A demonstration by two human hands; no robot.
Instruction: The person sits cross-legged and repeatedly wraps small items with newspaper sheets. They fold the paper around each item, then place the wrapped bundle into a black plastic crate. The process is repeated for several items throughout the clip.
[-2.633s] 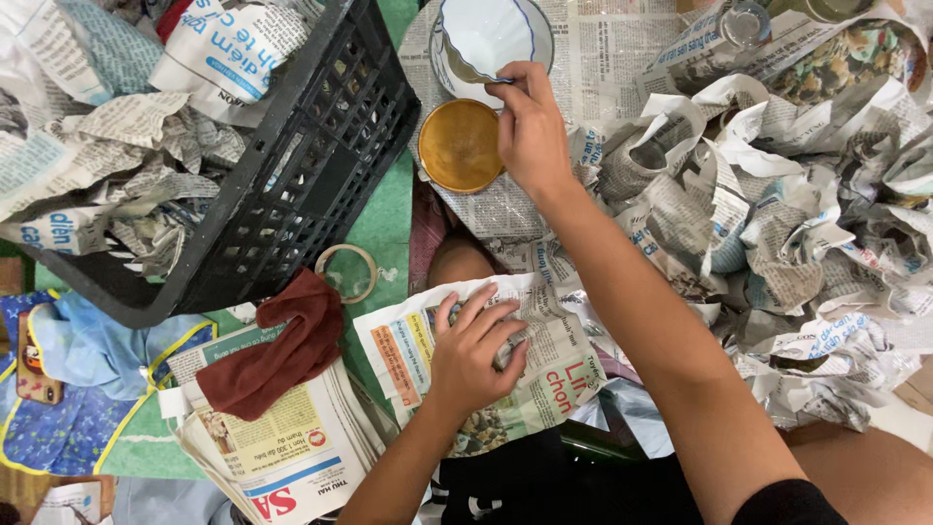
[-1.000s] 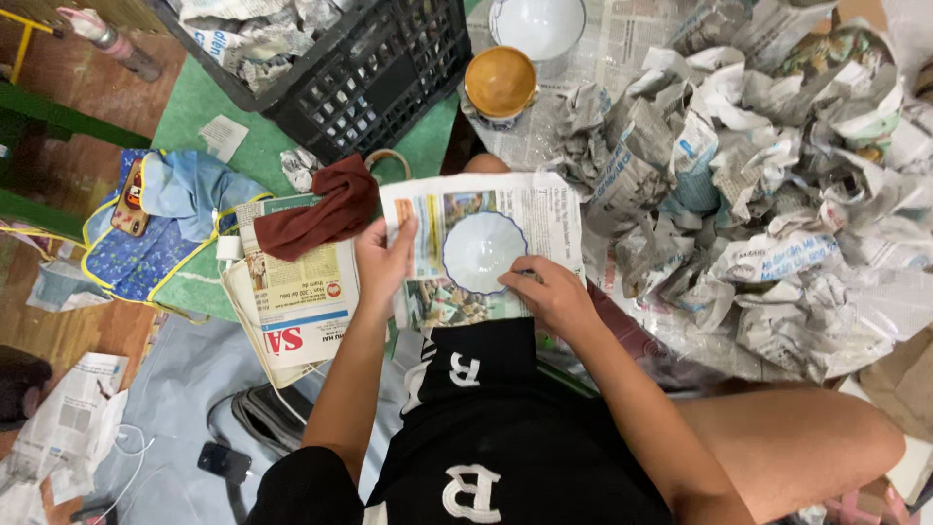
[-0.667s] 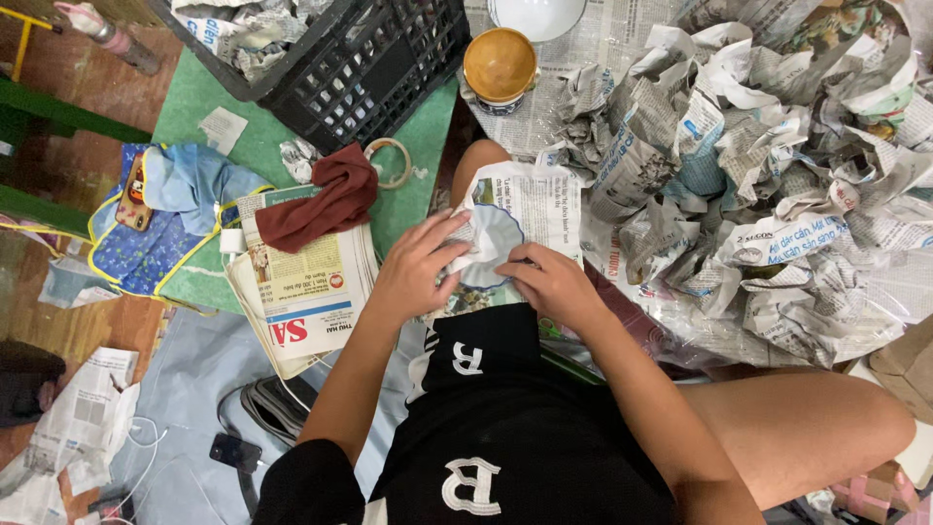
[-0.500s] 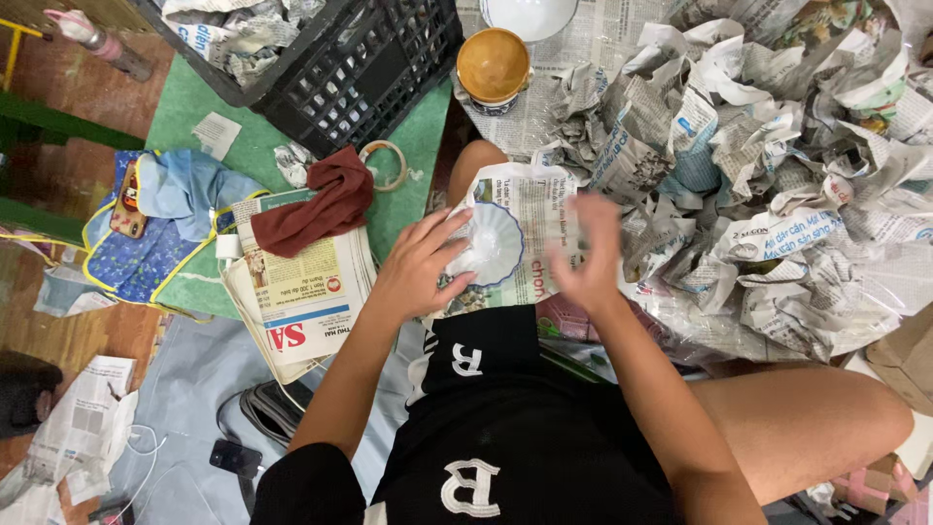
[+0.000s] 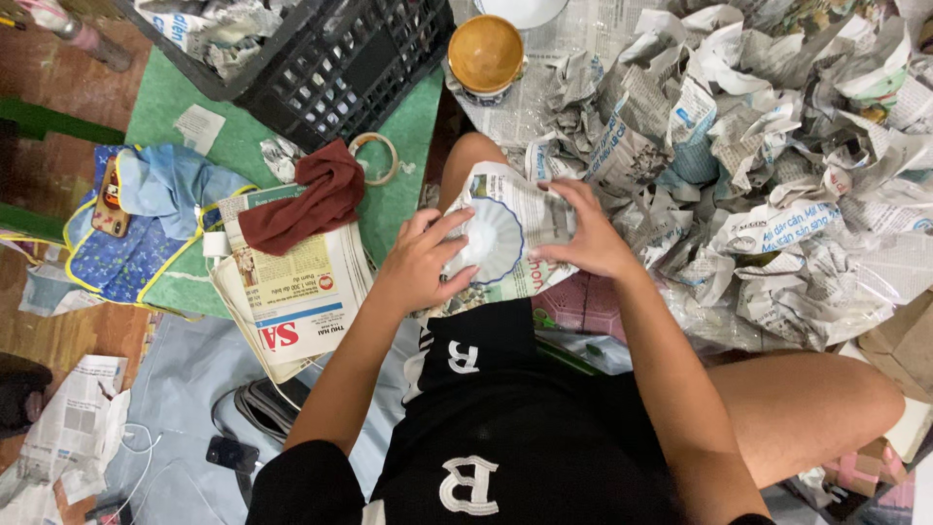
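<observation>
White and scalloped, with a thin blue line round its rim, a small ceramic dish (image 5: 491,238) lies on a printed newspaper sheet (image 5: 525,233) spread over the person's knee. The left hand (image 5: 423,264) rests on the dish's near-left edge, fingers curled and pressed against it. The right hand (image 5: 583,238) sits just right of the dish, fingers bent over a fold of the same sheet, gripping the paper (whether it also touches the dish, I cannot tell).

Beyond the left hand, up and to its left, stands a black plastic lattice crate (image 5: 330,68) holding crumpled newspaper bundles (image 5: 209,29). Straight ahead of both hands, well apart from them, a small bowl with an amber-glazed inside (image 5: 485,53) stands upright on flat newsprint, and past it the edge of a white bowl (image 5: 523,10) shows at the frame's top. To the right of the right hand, starting just beside it, spreads a big heap of crumpled newspaper wads (image 5: 777,175).

Left of the left hand lies a flat stack of newspapers (image 5: 292,301) with red block lettering on a white panel at its near corner and a yellow block above that; a dark red cloth (image 5: 306,199) is draped over its far end. Just beyond the cloth a roll of tape (image 5: 374,157) lies on a green mat (image 5: 175,107). Farther left is a blue fabric piece with yellow piping (image 5: 146,219).
</observation>
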